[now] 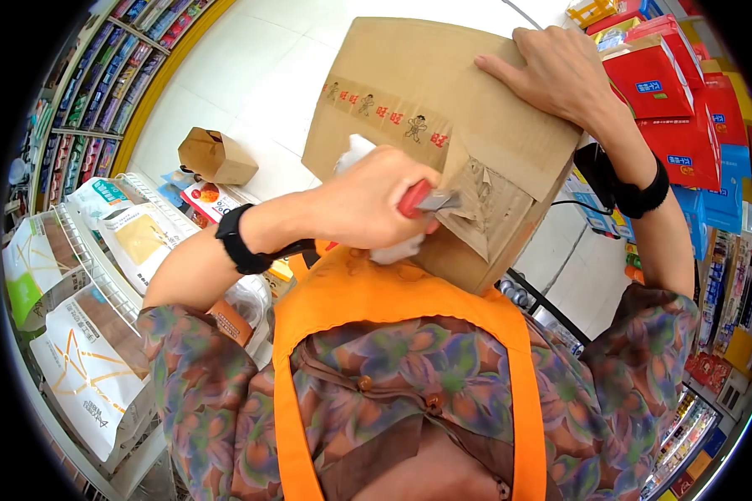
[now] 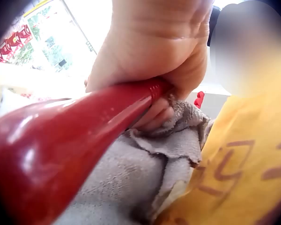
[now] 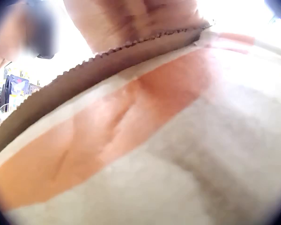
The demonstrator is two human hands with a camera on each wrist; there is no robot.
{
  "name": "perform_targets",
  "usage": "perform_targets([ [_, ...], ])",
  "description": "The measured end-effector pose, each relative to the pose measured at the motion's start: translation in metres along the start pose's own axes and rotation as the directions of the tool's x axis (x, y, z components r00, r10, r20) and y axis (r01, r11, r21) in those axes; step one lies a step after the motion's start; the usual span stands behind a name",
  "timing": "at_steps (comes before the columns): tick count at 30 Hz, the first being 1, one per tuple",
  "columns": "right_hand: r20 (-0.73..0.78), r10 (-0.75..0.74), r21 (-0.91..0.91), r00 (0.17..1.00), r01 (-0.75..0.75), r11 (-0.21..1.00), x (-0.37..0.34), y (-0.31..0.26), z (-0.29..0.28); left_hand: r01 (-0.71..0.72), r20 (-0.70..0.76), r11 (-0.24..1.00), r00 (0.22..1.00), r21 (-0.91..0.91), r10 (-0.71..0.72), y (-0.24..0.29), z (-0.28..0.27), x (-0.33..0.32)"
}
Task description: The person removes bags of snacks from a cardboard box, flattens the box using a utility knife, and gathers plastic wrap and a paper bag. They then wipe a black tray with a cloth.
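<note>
A brown cardboard box (image 1: 426, 67) with printed tape stands tilted before the orange apron (image 1: 393, 288). One lower corner is torn and dented (image 1: 480, 204). My left hand (image 1: 368, 196) grips a red-handled tool (image 1: 411, 200), whose short metal end meets the box by that torn corner. In the left wrist view the red handle (image 2: 79, 126) looms large and glossy, with a greyish cloth (image 2: 173, 136) bunched under the same fingers. My right hand (image 1: 556, 75) holds the box at its far right edge, thumb lying on the cardboard, other fingertips hidden. A jagged edge (image 3: 107, 52) shows below that hand.
Red gift boxes (image 1: 647, 79) are stacked at the right, close to the right forearm. Packaged goods (image 1: 83, 367) fill a wire rack at the left. A small open carton (image 1: 217, 157) sits on the white tile floor (image 1: 226, 75); shelves (image 1: 113, 75) line the far left.
</note>
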State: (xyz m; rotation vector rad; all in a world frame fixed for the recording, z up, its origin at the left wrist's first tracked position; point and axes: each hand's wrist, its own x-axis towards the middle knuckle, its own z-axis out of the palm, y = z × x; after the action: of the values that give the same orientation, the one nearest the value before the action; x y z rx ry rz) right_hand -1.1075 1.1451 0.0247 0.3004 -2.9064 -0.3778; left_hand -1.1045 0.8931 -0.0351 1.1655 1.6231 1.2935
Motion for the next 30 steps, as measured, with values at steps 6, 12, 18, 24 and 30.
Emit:
perform_targets([
  [6, 0.046, 0.027, 0.005, 0.999, -0.027, 1.000, 0.001, -0.005, -0.006, -0.041, 0.069, 0.998, 0.997, 0.050, 0.037, 0.003, -0.014, -0.005],
  [12, 0.073, 0.027, -0.039, 0.997, -0.024, 0.999, -0.001, -0.001, 0.001, 0.158, 0.106, 0.985, 0.983, -0.069, -0.150, -0.022, -0.010, -0.006],
  [18, 0.080, 0.036, -0.049, 0.996, -0.032, 0.998, 0.000, 0.003, 0.005, 0.154, 0.009, 0.957, 0.988, -0.245, -0.157, -0.028, -0.032, -0.010],
  [24, 0.059, 0.018, -0.036, 0.998, -0.016, 0.999, 0.003, -0.002, -0.003, 0.304, -0.211, 0.931, 0.915, -0.200, -0.344, -0.016, -0.032, 0.014],
  [30, -0.059, -0.038, -0.011, 0.998, 0.037, 0.999, 0.001, 0.003, 0.008, 0.142, -0.362, 0.987, 0.926, 0.076, -0.105, 0.024, -0.031, 0.026],
])
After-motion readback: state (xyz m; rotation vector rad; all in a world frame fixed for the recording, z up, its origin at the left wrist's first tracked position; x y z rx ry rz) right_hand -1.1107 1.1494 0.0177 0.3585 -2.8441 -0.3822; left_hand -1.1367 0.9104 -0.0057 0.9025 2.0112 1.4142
